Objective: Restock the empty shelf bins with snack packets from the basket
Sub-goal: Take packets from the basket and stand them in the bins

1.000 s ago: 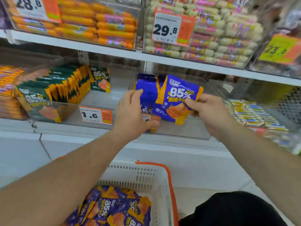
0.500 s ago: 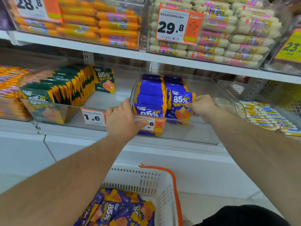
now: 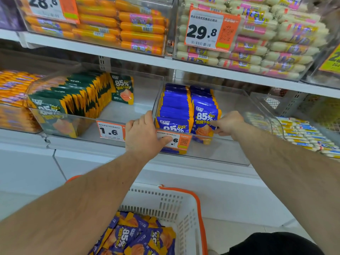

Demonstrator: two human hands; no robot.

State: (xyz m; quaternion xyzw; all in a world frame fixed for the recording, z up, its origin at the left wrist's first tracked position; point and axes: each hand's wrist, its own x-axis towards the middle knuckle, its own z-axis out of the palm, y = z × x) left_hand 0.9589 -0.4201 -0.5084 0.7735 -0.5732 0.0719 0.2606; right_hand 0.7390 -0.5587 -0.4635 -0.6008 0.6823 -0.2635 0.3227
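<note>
The left hand rests over the front left corner of a clear plastic shelf bin, fingers curled over the rim and the thumb pressed flat on the orange-and-white price tag clipped to the bin's front wall. Just to the right of it, the right hand pinches the front blue-and-orange snack packet at its right edge between thumb and fingers. That packet stands upright at the head of the right-hand row; beside it, directly above the left thumb, a second row of blue packets fills the bin's left side. The right part of the bin, beyond the right hand, holds nothing.

Left of the left hand sits a neighbouring clear bin with green-and-orange packets. Below both forearms lies a white slotted plastic basket with an orange handle, holding loose blue-and-orange packets, perhaps a dozen, though the forearm hides part.
</note>
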